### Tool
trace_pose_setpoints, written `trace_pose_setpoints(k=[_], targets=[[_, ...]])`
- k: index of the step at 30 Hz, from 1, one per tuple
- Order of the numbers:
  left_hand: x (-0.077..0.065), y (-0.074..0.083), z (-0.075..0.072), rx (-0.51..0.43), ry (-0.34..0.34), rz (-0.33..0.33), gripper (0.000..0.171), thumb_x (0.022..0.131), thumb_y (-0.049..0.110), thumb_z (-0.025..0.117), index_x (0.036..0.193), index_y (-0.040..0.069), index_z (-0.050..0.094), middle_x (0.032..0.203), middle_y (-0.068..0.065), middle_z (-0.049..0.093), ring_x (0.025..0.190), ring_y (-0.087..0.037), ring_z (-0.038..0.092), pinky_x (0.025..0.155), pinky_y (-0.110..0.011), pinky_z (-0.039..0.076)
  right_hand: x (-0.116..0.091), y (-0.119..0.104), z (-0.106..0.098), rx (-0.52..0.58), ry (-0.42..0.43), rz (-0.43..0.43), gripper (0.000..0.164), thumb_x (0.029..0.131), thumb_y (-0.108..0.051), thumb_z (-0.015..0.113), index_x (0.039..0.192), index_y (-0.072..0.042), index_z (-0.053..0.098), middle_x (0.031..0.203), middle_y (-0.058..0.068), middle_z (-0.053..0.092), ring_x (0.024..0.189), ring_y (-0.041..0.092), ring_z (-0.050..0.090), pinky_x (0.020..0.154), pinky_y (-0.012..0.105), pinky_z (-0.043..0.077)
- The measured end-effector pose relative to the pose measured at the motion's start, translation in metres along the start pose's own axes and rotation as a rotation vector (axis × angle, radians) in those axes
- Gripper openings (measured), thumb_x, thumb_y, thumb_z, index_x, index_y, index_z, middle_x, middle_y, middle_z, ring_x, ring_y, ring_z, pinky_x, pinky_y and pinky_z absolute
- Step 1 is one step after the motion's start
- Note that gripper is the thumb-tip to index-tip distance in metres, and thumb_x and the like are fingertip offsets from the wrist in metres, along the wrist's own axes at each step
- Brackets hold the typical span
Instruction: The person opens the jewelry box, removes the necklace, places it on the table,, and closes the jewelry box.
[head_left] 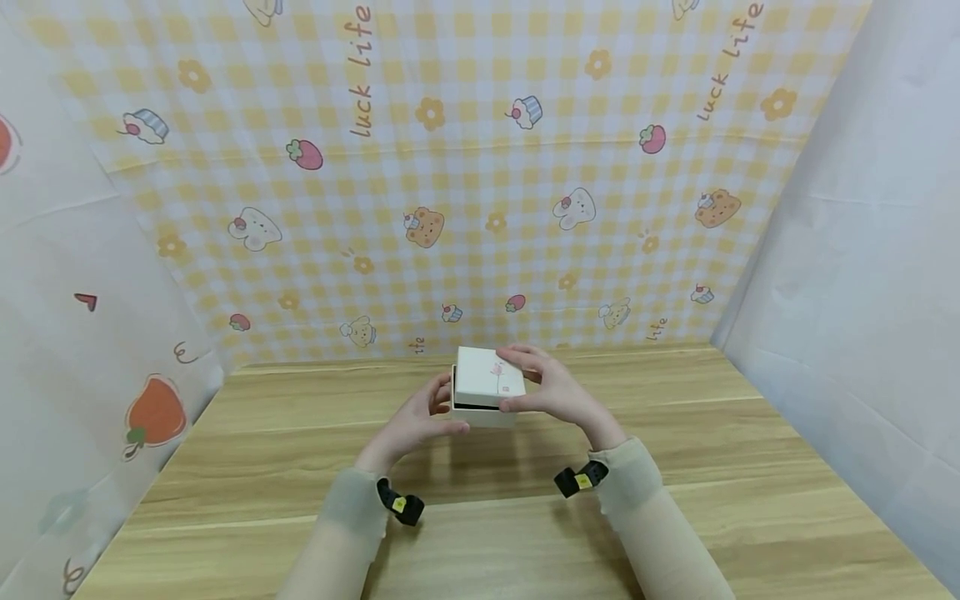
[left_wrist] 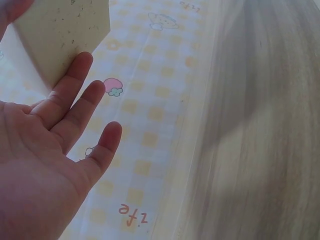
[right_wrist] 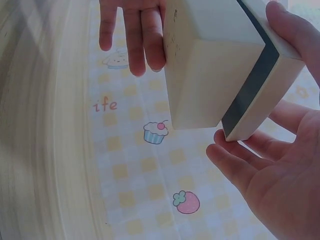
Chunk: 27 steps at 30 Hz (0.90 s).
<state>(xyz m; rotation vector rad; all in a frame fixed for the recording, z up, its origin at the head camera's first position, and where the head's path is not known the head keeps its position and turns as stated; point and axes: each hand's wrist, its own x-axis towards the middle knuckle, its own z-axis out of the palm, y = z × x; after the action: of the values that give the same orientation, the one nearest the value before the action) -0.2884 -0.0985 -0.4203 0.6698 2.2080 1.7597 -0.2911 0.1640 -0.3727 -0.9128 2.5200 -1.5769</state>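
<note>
A small white box is held over the wooden table, its lid [head_left: 480, 371] printed with a pink flower. My left hand [head_left: 411, 427] grips the box base [head_left: 483, 417] from the left, thumb at the front and fingers at the side and below. From the right, my right hand [head_left: 555, 392] pinches the lid between thumb and fingers. The lid sits partly raised, and a dark inner band [right_wrist: 252, 85] shows between it and the base in the right wrist view. In the left wrist view the speckled underside of the base [left_wrist: 65, 35] rests against the fingers. The inside is hidden.
The wooden table [head_left: 300, 450] reaches back to a yellow checked cloth [head_left: 465, 175] with cartoon prints. White cloths hang at the left [head_left: 67, 350] and right [head_left: 847, 275]. A small black camera is strapped to each wrist.
</note>
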Motion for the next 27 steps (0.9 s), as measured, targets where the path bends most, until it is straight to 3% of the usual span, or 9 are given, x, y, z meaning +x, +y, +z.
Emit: trace_pose_setpoints(k=[16, 20, 27], targets=[[-0.005, -0.002, -0.01, 0.02, 0.052, 0.029, 0.083, 0.079, 0.02, 0.079, 0.147, 0.01, 0.032, 0.142, -0.013, 0.049, 0.125, -0.037, 0.046, 0.103, -0.056, 0.034, -0.005, 0.001, -0.007, 0.011, 0.025, -0.012, 0.081, 0.075, -0.017, 0.085, 0.144, -0.004, 0.045, 0.147, 0.012, 0.038, 0.132, 0.032, 0.037, 0.107, 0.053, 0.032], [-0.006, -0.002, -0.013, 0.031, 0.079, 0.01, 0.087, 0.079, 0.02, 0.08, 0.149, 0.01, 0.029, 0.144, -0.014, 0.047, 0.126, -0.039, 0.045, 0.104, -0.056, 0.033, -0.007, 0.0, -0.012, 0.024, 0.038, -0.004, 0.081, 0.074, -0.014, 0.084, 0.144, -0.003, 0.044, 0.147, 0.013, 0.038, 0.131, 0.032, 0.038, 0.107, 0.052, 0.032], [-0.008, -0.001, -0.017, 0.034, 0.067, 0.021, 0.09, 0.08, 0.021, 0.078, 0.151, 0.007, 0.023, 0.146, -0.017, 0.043, 0.127, -0.041, 0.043, 0.104, -0.055, 0.034, -0.012, -0.002, -0.02, 0.046, 0.046, -0.002, 0.079, 0.075, -0.009, 0.083, 0.143, -0.001, 0.044, 0.15, 0.017, 0.033, 0.135, 0.035, 0.032, 0.107, 0.053, 0.031]])
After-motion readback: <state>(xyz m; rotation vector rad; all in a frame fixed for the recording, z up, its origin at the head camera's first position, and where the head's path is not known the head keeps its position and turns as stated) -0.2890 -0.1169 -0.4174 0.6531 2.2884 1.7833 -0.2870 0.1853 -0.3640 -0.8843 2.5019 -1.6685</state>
